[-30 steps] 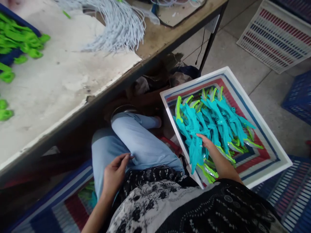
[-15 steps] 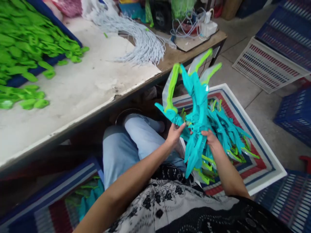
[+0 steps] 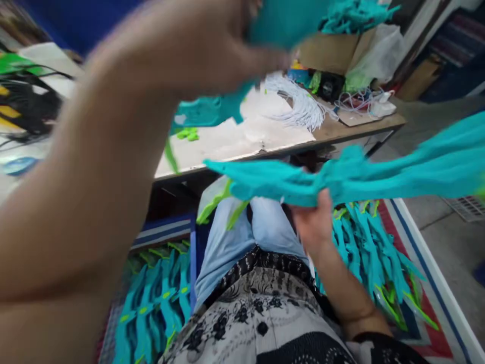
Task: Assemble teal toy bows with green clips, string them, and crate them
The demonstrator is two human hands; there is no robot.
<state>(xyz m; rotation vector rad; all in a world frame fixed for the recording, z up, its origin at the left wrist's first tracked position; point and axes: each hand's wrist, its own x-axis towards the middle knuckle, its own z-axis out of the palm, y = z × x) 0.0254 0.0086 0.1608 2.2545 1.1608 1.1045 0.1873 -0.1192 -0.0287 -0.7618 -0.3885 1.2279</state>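
Evidently both hands are raised over the lap. Nearest, at left, the left hand (image 3: 212, 55), blurred; its thumb lies over a turquoise shape (image 3: 288, 25), fingers hidden, cannot tell how far closed. Right hand (image 3: 314, 222) wrapped round the middle of a long turquoise piece (image 3: 341, 182), held level above the lap, green tips at its left end. Below, near left, a blue crate (image 3: 193, 263) of similar pieces; near right, a white tray (image 3: 431, 263) with more. Beyond, a worktable (image 3: 227, 144) with white cords (image 3: 299, 108); farther, a cardboard box (image 3: 333, 50).
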